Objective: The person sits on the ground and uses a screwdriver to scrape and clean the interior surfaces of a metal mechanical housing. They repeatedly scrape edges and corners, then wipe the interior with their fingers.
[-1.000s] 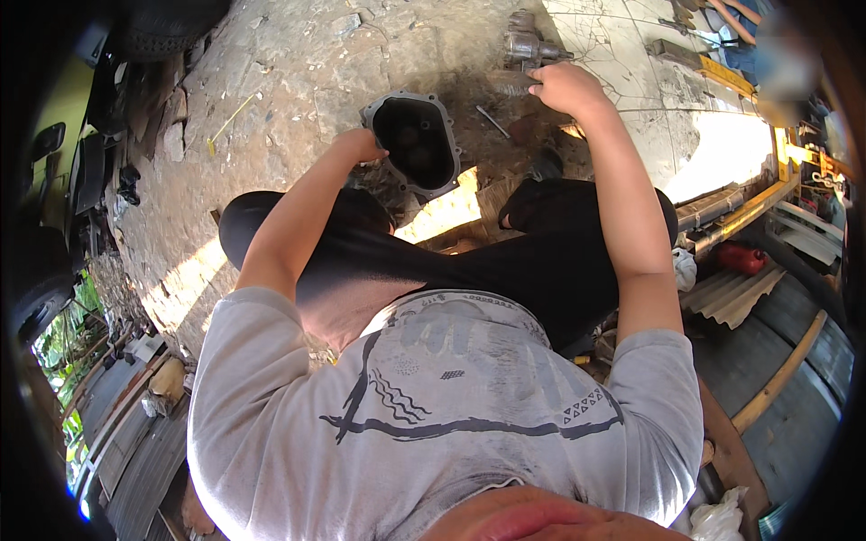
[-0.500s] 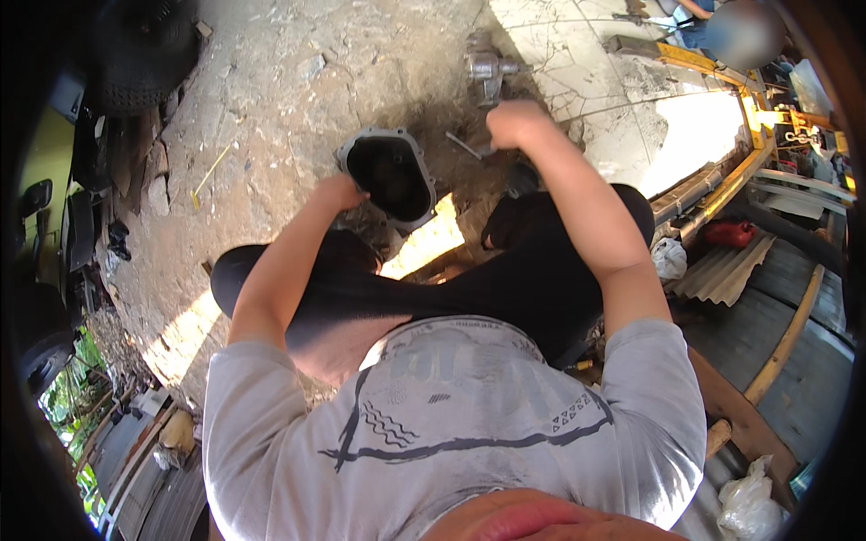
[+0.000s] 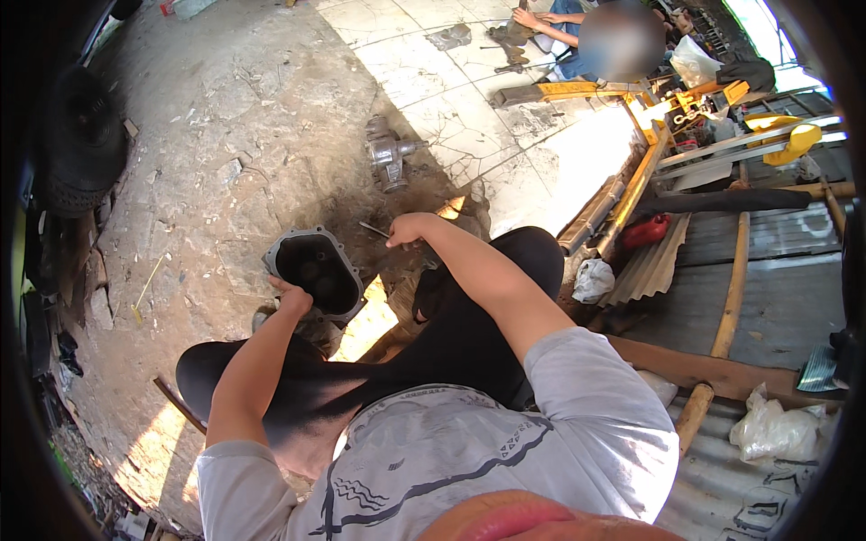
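A grey cast-metal housing (image 3: 362, 282) with a flanged, bolt-holed rim and a dark hollow inside rests on the dirt floor before me. My left hand (image 3: 293, 296) grips its near left rim. To the right of the housing, my right hand (image 3: 410, 229) is closed low over the ground, around one end of a thin metal tool (image 3: 372, 227); the tool's other end points left, and its exact kind cannot be made out. Farther off, a silvery metal part with a side shaft (image 3: 390, 160) lies on the floor.
Pale cracked tiles (image 3: 460, 126) adjoin the dirt floor. A yellow metal frame (image 3: 642, 185) runs along the right, near corrugated sheets (image 3: 654, 261) and a bamboo pole (image 3: 731, 288). Another person's hands (image 3: 532, 18) work at the far right. A tyre (image 3: 86, 144) stands at far left.
My right hand has come down onto the thin metal tool and closed on it. My view has swung right, showing more of the other person. My left hand stays on the housing.
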The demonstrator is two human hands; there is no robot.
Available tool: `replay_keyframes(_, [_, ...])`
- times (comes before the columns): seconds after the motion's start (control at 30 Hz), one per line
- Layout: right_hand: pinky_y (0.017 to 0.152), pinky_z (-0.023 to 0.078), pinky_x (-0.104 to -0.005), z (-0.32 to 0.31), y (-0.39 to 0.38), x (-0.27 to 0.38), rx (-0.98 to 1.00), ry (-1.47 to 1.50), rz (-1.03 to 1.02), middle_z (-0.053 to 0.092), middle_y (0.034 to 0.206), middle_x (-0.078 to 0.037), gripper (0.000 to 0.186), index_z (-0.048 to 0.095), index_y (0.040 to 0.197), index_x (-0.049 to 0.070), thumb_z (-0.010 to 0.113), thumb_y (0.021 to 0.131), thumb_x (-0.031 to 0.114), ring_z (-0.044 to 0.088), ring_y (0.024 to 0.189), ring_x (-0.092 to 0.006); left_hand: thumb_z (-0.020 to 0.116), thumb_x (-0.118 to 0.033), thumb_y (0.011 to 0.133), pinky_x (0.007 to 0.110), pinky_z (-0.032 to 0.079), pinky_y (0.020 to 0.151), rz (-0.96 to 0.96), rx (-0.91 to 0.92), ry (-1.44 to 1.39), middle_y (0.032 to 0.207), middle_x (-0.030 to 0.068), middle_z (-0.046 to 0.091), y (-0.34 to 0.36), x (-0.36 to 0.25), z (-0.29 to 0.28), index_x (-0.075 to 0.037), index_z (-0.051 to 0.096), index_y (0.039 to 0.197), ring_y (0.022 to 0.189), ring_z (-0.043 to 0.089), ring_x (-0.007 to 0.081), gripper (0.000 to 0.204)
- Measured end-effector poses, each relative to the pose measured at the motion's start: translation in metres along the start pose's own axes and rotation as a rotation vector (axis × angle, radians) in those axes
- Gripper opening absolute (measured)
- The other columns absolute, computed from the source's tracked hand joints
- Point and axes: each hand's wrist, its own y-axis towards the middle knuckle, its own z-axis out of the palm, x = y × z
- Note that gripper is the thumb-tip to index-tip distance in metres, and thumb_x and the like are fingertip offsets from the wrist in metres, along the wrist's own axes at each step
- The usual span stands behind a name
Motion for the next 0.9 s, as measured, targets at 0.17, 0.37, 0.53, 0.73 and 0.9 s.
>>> replay_keyframes(0.17, [0.081, 0.056, -0.0404, 0.046, 0.029, 0.012, -0.179, 0.449, 0.001, 0.069, 0.124, -0.011, 0.056, 0.061, 0.139, 0.007, 0.069, 0.095, 0.041, 0.068, 0.105, -0.0257, 0.057, -0.023, 0.097, 0.084, 0.032, 0.092, 0.09, 0.071, 0.425, 0.099, 0.0116, 0.072, -0.004, 0.009, 0.014, -0.011, 0.068, 0.128, 0.09, 0.068, 0.0421, 0.036])
replay_keyframes(0.37, [0.086, 0.051, -0.0547, 0.203, 0.145, -0.116, -0.286, 0.881, 0.452, 0.063, 0.136, -0.016, 0.047, 0.064, 0.13, 0.0, 0.069, 0.099, 0.036, 0.063, 0.116, -0.0333, 0.063, -0.025, 0.093, 0.089, 0.023, 0.096, 0.333, 0.024, 0.372, 0.106, 0.0216, 0.075, 0.009, -0.056, -0.029, -0.001, 0.065, 0.135, 0.099, 0.071, 0.047, 0.048])
replay_keyframes(0.53, [0.079, 0.053, -0.0519, 0.202, 0.165, 0.012, -0.1, 0.819, 0.199, 0.073, 0.115, -0.017, 0.033, 0.071, 0.117, 0.0, 0.065, 0.098, 0.026, 0.069, 0.103, -0.0365, 0.069, -0.048, 0.087, 0.04, 0.037, 0.116, -0.354, -0.048, -0.512, 0.15, 0.0491, 0.027, 0.019, 0.055, 0.081, 0.013, -0.048, 0.131, 0.135, 0.046, 0.0504, 0.14])
replay_keyframes(0.73, [0.094, 0.052, -0.049, 0.166, 0.162, -0.025, -0.329, 0.467, 0.307, 0.068, 0.123, -0.027, 0.035, 0.072, 0.113, -0.002, 0.061, 0.089, 0.021, 0.065, 0.114, -0.0444, 0.056, -0.054, 0.094, 0.047, 0.032, 0.119, -0.111, 0.053, -0.4, 0.144, 0.0602, 0.004, -0.013, 0.002, 0.015, 0.007, -0.008, 0.153, 0.126, 0.051, 0.0582, 0.107])
replay_keyframes(0.9, [0.101, 0.051, -0.0467, 0.127, 0.181, -0.044, -0.637, 0.53, 0.391, 0.067, 0.127, -0.024, 0.041, 0.07, 0.125, 0.005, 0.065, 0.089, 0.025, 0.062, 0.121, -0.0403, 0.05, -0.057, 0.096, 0.048, 0.023, 0.123, 0.049, 0.179, -0.28, 0.143, 0.0623, -0.003, -0.009, -0.006, -0.012, 0.002, 0.015, 0.159, 0.124, 0.048, 0.0643, 0.093])
